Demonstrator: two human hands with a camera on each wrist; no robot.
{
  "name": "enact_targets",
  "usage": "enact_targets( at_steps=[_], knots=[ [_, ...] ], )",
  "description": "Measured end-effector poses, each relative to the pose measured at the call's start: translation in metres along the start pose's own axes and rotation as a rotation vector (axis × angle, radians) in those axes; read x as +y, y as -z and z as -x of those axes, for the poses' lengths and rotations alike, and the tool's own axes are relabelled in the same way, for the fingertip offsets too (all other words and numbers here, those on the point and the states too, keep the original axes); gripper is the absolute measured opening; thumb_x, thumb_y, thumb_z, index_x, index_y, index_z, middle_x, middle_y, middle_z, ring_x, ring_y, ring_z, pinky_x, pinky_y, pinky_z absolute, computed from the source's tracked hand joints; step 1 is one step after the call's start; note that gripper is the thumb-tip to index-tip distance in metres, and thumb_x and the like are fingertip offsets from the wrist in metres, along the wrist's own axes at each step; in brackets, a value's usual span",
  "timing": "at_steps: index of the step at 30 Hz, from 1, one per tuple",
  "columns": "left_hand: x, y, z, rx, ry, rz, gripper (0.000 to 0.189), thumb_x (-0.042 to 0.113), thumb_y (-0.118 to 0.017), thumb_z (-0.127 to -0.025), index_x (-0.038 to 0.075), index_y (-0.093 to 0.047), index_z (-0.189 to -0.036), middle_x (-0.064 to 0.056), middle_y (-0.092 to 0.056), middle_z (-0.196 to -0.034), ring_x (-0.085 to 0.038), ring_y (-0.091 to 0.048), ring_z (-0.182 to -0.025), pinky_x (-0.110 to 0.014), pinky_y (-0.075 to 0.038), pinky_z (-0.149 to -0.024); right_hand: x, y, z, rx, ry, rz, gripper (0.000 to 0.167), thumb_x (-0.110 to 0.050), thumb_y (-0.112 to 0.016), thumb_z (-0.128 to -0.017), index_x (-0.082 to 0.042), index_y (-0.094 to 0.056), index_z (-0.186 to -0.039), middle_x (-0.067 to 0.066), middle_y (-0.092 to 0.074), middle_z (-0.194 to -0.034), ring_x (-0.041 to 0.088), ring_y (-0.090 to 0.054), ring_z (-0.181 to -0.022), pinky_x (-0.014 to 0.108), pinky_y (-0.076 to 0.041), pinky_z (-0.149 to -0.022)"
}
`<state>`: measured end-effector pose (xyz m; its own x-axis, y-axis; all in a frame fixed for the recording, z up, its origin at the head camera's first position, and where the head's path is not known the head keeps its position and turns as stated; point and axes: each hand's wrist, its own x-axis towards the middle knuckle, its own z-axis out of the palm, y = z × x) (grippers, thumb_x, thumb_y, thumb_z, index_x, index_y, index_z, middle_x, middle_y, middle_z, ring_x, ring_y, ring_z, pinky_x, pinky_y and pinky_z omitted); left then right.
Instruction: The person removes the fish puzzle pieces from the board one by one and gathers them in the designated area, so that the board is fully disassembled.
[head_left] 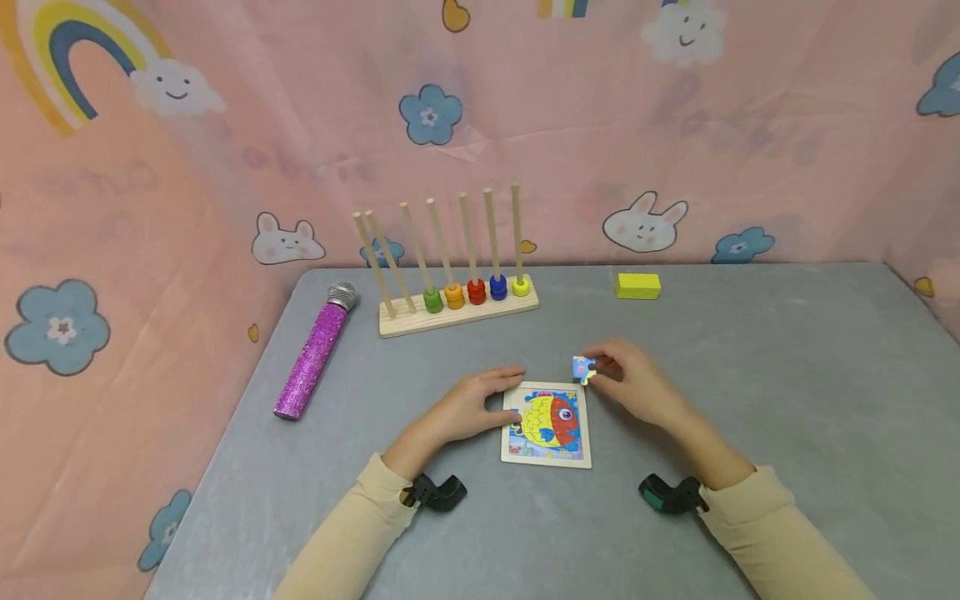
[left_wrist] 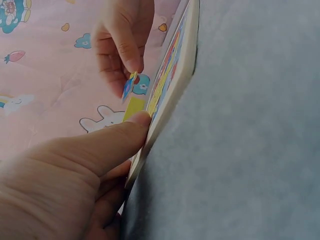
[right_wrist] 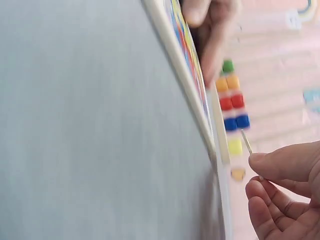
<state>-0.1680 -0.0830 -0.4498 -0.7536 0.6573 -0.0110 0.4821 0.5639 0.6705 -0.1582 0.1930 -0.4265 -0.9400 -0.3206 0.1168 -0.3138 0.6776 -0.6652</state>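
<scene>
A square fish puzzle (head_left: 551,422) with a pale wooden frame lies on the table, showing a yellow and red fish on blue. My left hand (head_left: 474,406) rests at its left side, thumb on the board and extended fingers by the far left corner. In the left wrist view that thumb (left_wrist: 122,131) presses on the frame's edge. Just beyond the far right corner, my right hand (head_left: 633,383) pinches a small blue puzzle piece (head_left: 582,369) between thumb and fingers, raised above the board. The right wrist view shows this piece (right_wrist: 247,141) edge-on.
Behind the puzzle stands a wooden peg rack (head_left: 457,315) with coloured rings on several pegs. A glittery purple microphone (head_left: 313,358) lies at the left. A yellow block (head_left: 637,287) sits near the back edge, in front of a pink patterned cloth (head_left: 555,100).
</scene>
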Motion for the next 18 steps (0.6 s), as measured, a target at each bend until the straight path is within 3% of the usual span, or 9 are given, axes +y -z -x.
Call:
enact_targets(
  at_steps=[7,11,18],
  knots=[
    [0.0,0.001,0.0,0.005,-0.002,0.002,0.06,0.028,-0.069,-0.088,0.008,-0.047,-0.14,0.0,-0.042,-0.148,-0.02,-0.035,-0.139,-0.038,-0.033,-0.112,0.029,0.027,0.006,0.046,-0.042,0.029,0.031,0.0,-0.062,-0.087,0.006,-0.059,-0.117,0.021,-0.058,-0.107,0.031,-0.058,-0.093,0.045,-0.05,-0.081],
    [0.001,0.001,0.0,0.004,0.002,0.002,0.06,0.028,-0.069,-0.087,0.008,-0.047,-0.14,0.0,-0.042,-0.148,-0.019,-0.035,-0.139,-0.038,-0.032,-0.113,0.042,0.04,0.008,0.043,-0.064,0.042,0.031,-0.002,-0.062,-0.088,0.007,-0.059,-0.118,0.023,-0.058,-0.108,0.033,-0.058,-0.094,0.035,-0.051,-0.079],
    [0.001,0.001,0.001,0.003,-0.008,0.002,0.06,0.027,-0.069,-0.088,0.007,-0.047,-0.14,-0.001,-0.042,-0.148,-0.019,-0.036,-0.138,-0.038,-0.033,-0.112,0.063,0.057,0.009,0.049,-0.099,0.079,0.032,-0.005,-0.062,-0.09,0.008,-0.058,-0.12,0.024,-0.059,-0.107,0.036,-0.058,-0.095,0.037,-0.05,-0.079]
  ],
)
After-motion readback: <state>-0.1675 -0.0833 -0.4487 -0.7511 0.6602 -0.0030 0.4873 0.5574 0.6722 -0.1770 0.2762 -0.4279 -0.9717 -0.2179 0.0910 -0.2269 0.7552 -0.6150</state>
